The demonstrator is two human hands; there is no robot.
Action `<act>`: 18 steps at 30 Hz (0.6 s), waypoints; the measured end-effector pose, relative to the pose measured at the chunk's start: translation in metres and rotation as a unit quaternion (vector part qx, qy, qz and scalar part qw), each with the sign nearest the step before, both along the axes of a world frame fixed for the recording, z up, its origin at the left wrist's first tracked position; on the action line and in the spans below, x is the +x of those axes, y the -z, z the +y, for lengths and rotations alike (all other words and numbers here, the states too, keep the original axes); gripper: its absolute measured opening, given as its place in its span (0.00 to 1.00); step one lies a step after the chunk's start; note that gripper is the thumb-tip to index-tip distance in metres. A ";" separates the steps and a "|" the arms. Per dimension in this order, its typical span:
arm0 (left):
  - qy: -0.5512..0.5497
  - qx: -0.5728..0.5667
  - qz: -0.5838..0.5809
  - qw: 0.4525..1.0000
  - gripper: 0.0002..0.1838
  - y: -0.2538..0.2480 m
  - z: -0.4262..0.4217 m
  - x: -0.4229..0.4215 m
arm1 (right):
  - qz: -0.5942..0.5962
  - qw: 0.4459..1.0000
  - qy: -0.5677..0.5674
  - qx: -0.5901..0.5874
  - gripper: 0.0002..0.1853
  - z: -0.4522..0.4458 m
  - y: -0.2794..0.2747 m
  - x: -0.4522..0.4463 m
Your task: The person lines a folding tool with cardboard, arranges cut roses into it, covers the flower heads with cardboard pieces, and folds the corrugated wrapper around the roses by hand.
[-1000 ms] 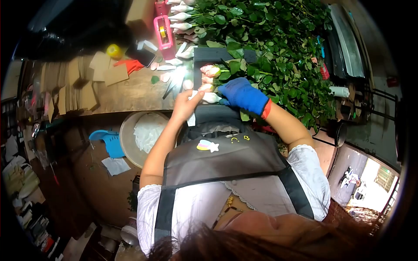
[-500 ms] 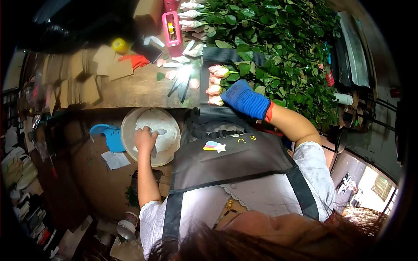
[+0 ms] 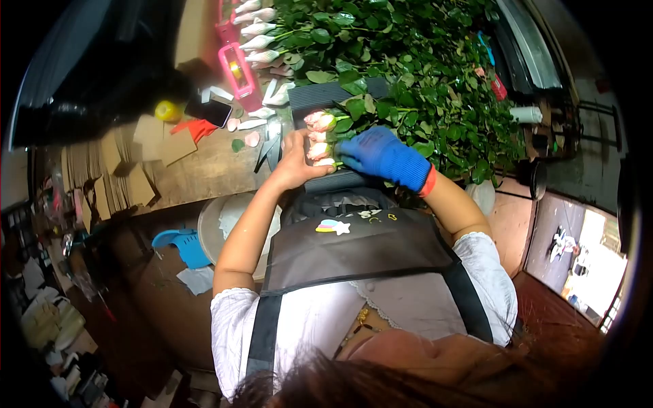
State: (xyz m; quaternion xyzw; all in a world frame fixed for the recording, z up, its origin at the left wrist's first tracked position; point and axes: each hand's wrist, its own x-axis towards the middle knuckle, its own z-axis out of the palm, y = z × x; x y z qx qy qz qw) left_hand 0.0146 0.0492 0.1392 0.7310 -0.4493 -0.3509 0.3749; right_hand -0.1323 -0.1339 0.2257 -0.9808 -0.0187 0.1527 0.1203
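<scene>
Several pink roses (image 3: 316,151) lie side by side on a dark ribbed mat (image 3: 320,97), heads to the left and stems to the right. My bare left hand (image 3: 295,165) is closed round the lower rose heads, fingers on their left side and thumb below. Just right of the heads, my right hand (image 3: 382,159), in a blue knit glove, curls over the stems; its fingertips are partly hidden. Leafy green stems (image 3: 435,81) are heaped beyond the mat. Scissors (image 3: 269,155) rest on the table left of my left hand.
White-sleeved buds (image 3: 258,42) lie near a pink tape dispenser (image 3: 239,78). Farther left are a phone (image 3: 212,111), a yellow roll (image 3: 168,110) and cardboard pieces (image 3: 139,182). Below the table edge stand a pale bucket (image 3: 207,228) and a blue plastic scoop-like thing (image 3: 183,245).
My left hand has risen from the bucket to the rose heads and closed round them. My gloved right hand stays by the stems. The view has shifted somewhat.
</scene>
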 end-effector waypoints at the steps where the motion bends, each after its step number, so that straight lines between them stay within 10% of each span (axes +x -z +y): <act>1: 0.002 -0.002 -0.002 1.000 0.55 0.002 -0.001 0.000 | -0.012 0.999 0.030 -0.006 0.15 0.001 0.003 -0.003; 7: 0.021 -0.010 -0.001 1.000 0.56 0.005 0.000 0.000 | 0.013 0.991 0.131 -0.032 0.10 0.021 0.032 0.011; 18: 0.009 0.001 0.016 1.000 0.57 0.011 -0.005 0.007 | 0.068 0.995 -0.041 -0.067 0.09 0.003 0.020 0.028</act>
